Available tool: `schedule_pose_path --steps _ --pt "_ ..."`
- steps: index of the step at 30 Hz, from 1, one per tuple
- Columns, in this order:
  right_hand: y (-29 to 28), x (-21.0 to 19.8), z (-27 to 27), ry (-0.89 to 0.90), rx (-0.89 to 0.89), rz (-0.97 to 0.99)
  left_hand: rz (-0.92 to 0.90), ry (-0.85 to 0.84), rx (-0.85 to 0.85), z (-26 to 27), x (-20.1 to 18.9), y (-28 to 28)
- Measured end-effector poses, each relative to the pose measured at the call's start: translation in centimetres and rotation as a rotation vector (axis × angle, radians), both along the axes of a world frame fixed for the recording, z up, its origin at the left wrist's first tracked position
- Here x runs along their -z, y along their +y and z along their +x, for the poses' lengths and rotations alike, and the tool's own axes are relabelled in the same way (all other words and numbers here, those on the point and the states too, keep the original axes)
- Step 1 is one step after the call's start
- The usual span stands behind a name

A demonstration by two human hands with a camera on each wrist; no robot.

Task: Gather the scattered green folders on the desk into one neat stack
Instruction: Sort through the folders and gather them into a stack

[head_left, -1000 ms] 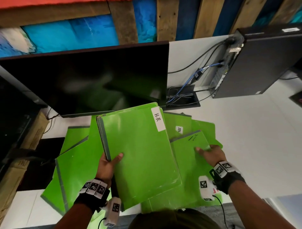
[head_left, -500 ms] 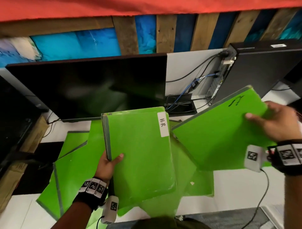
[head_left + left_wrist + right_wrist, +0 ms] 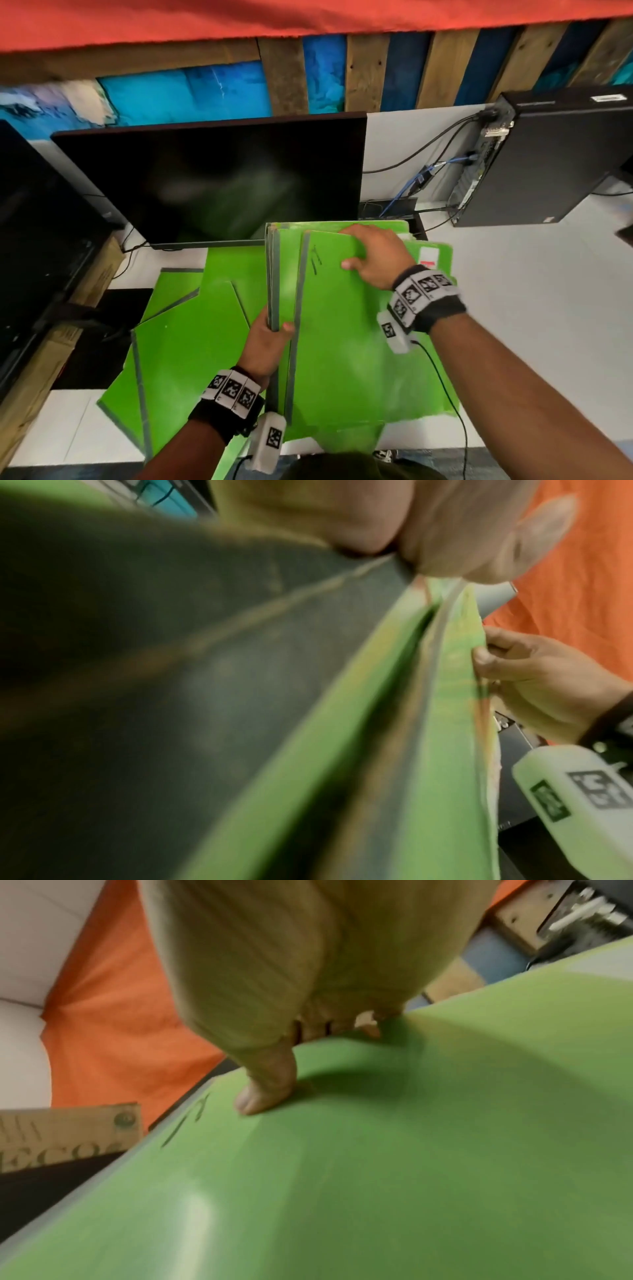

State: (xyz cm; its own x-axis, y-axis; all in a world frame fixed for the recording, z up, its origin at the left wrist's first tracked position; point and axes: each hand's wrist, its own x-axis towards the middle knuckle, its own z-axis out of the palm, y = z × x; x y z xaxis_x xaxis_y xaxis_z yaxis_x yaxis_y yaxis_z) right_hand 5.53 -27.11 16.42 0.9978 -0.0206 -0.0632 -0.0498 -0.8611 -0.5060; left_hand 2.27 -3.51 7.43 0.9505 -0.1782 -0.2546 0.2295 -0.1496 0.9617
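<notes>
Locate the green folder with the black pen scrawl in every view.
Head: scrawled folder right of centre, gripped by the right hand.
Left wrist: thin edge-on strip right of centre.
Right wrist: fills the lower frame.
Shared landmark: the right thumb on its face.

green folders [image 3: 346,342], black monitor [image 3: 212,178], white desk [image 3: 534,308]

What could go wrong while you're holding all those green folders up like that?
The held stack is pinched by the left hand only at its spine edge, so folders might slide out. The marked folder that the right hand grips by its top edge sits offset from that stack, so the pile may end up crooked. Loose folders lie below and could get knocked.
</notes>
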Motion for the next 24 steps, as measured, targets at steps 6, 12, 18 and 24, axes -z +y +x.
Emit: schedule_pose_path --steps 6,12,18,24 --pt "3.2 2.8 0.5 -0.244 0.084 0.168 0.035 0.04 -0.039 -2.0 1.1 1.6" --pt "2.1 8.7 -2.9 0.212 0.584 0.628 -0.005 0.115 -0.307 -2.2 2.5 5.7" --pt "7.0 11.2 -3.3 0.284 0.372 0.719 -0.075 0.174 -0.272 -1.8 2.9 7.4" --pt "5.7 12.8 -2.6 0.319 0.284 0.505 -0.067 0.124 -0.303 -1.3 2.2 9.9"
